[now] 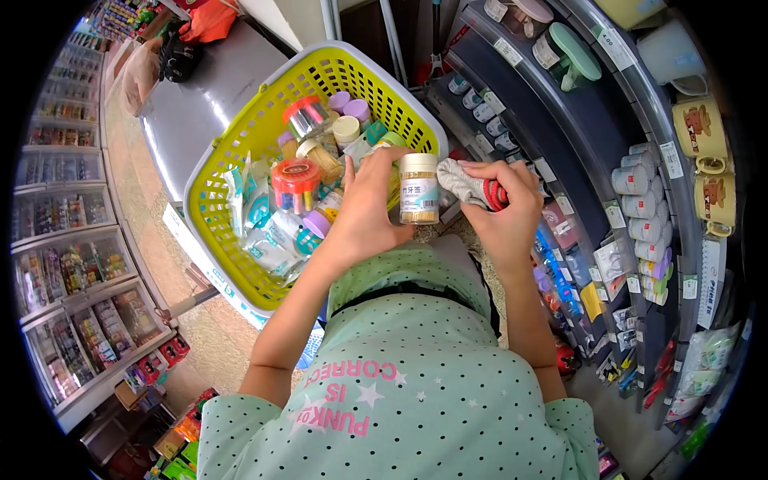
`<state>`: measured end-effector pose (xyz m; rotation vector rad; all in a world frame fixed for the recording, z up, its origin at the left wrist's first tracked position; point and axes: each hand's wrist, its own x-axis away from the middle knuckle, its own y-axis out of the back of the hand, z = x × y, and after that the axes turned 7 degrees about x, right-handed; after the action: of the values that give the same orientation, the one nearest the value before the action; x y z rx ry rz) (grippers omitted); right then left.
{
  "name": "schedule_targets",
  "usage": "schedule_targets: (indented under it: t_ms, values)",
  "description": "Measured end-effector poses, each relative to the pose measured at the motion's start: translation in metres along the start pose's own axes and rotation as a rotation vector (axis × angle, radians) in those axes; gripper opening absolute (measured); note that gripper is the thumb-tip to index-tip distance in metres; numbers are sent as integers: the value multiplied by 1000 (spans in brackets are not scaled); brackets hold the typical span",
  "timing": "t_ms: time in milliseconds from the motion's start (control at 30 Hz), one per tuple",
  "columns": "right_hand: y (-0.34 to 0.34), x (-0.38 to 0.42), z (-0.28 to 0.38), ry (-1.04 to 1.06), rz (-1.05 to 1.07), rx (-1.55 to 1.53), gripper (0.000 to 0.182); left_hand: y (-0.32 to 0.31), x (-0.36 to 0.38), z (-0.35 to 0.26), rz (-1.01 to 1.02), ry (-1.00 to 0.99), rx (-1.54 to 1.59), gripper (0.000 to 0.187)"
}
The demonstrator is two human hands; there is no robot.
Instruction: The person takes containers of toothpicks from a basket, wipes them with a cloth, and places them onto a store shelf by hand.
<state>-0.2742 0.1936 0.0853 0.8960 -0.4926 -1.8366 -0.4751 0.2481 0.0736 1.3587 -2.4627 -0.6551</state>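
My left hand (364, 210) is wrapped round a clear jar of toothpicks (418, 192) with a pale cap and a printed label, upright in front of my waist. Close to the jar's right side, my right hand (508, 204) pinches a crumpled grey cloth (462, 182) with red edging. Behind and left of my left hand stands a yellow-green basket (210, 232) holding several jars, among them a red-lidded one (295, 180), a purple-lidded one (320, 220), and white-and-teal packets (276, 240).
Curved dark shelves (552, 112) on the right carry mugs (704, 132), jars and hanging packs. A grey metal surface (200, 96) lies behind the basket at the upper left, with an orange bag (210, 20) on it. White-framed display cases (76, 280) line the far left.
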Motion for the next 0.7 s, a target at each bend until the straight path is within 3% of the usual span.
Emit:
schedule_targets:
  t_ms: [333, 433, 533, 700]
  values:
    - [2, 2, 0, 22, -26, -5, 33, 9, -3, -21, -2, -123, -322, 91]
    - [6, -1, 1, -16, -47, -25, 32, 9, -4, -21, -6, -137, -230, 92]
    - [8, -1, 1, -29, -39, -28, 31, 13, -3, -23, 31, -177, -341, 92]
    - [8, -2, 0, -9, -55, -25, 31, 13, -2, -23, 20, -111, -319, 88]
